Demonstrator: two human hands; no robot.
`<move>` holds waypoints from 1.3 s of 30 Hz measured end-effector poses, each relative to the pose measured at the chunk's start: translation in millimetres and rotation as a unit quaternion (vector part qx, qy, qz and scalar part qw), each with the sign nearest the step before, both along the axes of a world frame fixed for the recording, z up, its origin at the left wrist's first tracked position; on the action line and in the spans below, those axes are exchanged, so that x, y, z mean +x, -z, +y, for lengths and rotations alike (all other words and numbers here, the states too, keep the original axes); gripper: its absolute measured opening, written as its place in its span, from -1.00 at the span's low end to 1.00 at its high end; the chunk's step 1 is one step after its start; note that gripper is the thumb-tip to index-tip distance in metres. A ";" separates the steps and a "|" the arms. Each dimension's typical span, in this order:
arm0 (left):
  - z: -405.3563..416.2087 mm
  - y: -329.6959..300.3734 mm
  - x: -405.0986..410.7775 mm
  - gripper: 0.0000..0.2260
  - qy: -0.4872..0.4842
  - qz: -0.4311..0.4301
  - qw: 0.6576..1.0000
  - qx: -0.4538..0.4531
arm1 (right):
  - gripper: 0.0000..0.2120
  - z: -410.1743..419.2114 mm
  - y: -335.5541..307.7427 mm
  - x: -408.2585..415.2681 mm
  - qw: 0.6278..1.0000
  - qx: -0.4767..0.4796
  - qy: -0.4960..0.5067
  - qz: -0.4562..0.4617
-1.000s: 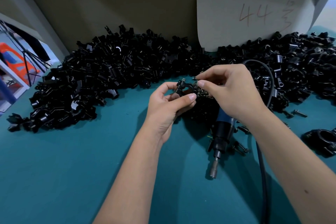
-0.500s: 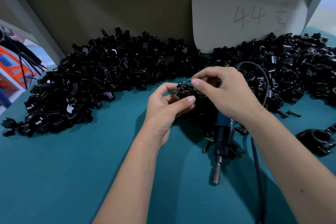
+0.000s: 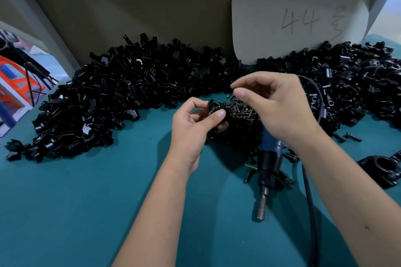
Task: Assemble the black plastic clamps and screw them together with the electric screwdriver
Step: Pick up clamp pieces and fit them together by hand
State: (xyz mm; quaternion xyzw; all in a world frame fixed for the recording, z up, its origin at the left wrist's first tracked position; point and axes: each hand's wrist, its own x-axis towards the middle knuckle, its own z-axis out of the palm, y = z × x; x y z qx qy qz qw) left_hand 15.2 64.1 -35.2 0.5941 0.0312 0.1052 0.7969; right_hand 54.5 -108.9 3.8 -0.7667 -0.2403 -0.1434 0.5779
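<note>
Head view, looking down on a teal worktop (image 3: pixel 76 212). Left hand (image 3: pixel 195 124) curled around a black clamp (image 3: pixel 214 107), thumb and fingers (image 3: pixel 221 113) pinching it just above the cloth. Right hand (image 3: pixel 275 106) raised just beside and above, thumb and forefinger drawn together at the tips; whether anything sits between them cannot be told. Directly under the fingers, a mound of small dark screws (image 3: pixel 240 112). Below the right hand, an electric screwdriver (image 3: pixel 268 171) lying flat, bit end toward the wearer, black cable (image 3: pixel 309 212) trailing alongside the right forearm. Beyond the fingers, a long heap of loose black clamp parts (image 3: pixel 121 93) spread across the back. Far to the right of the fingers, an assembled clamp (image 3: pixel 384 168). Behind the heap, a drab wall and a pale board (image 3: pixel 299 13) marked "44". At far left, an opening onto something orange and blue.
</note>
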 end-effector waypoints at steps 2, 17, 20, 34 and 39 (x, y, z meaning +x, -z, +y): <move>2.2 -1.8 0.3 -0.82 -0.027 0.005 0.999 -0.018 | -0.83 -1.9 0.7 1.4 0.996 0.076 -0.028 0.043; 27.7 -10.1 0.7 -0.83 -0.199 -0.034 0.961 -0.191 | -0.67 9.2 1.7 -6.6 0.975 0.092 -0.116 0.163; 29.2 -10.8 -1.3 -0.83 -0.198 -0.026 0.960 -0.196 | -0.69 5.0 0.2 -5.0 0.991 0.009 -0.041 0.125; 30.9 -9.7 -0.2 -0.84 -0.189 -0.016 0.960 -0.206 | -0.88 16.3 2.9 -15.1 0.864 -0.503 -0.019 -0.005; 45.9 -14.1 -2.7 -0.88 -0.210 -0.043 0.924 -0.316 | -0.92 19.4 -2.6 -21.0 0.840 -0.541 -0.022 -0.015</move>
